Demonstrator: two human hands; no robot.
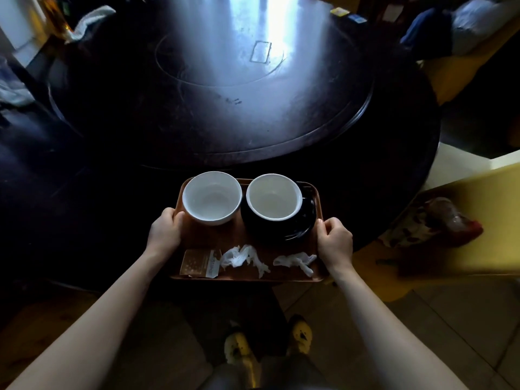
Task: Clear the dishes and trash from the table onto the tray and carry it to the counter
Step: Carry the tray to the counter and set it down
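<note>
Left hand (166,230): curled around the left edge of the tray (247,277), fingers over the rim, close beside the white bowl; whether they touch it is unclear.
Right hand (334,240): closed on the tray's right edge, thumb over the rim; the fingers underneath are hidden.
Tray: brown, rectangular, at the near edge of the dark round surface (394,178); its near edge juts out over the floor; whether it rests on the surface or is lifted cannot be told.
White bowl (212,197): upright in the far left of the tray, looks empty.
Cup (274,197): dark outside, pale inside, upright at far right; it sits on a dark saucer (305,223) whose left part is lost in shadow under the cup.
Crumpled napkins: one wad (243,258) near the middle of the near strip, another (298,263) to its right, lying apart.
Brown packet (197,263): flat in the near left corner, print too small to read.
Raised round centre (225,80): glare washes out its middle; a small rectangular outline (261,52) shows there, unclear what.
Surroundings: left side almost black; cloth-like shapes at the far corners are blurred.
Below: yellow shoes (239,350) on the tiled floor, partly cut off by dark legs.
</note>
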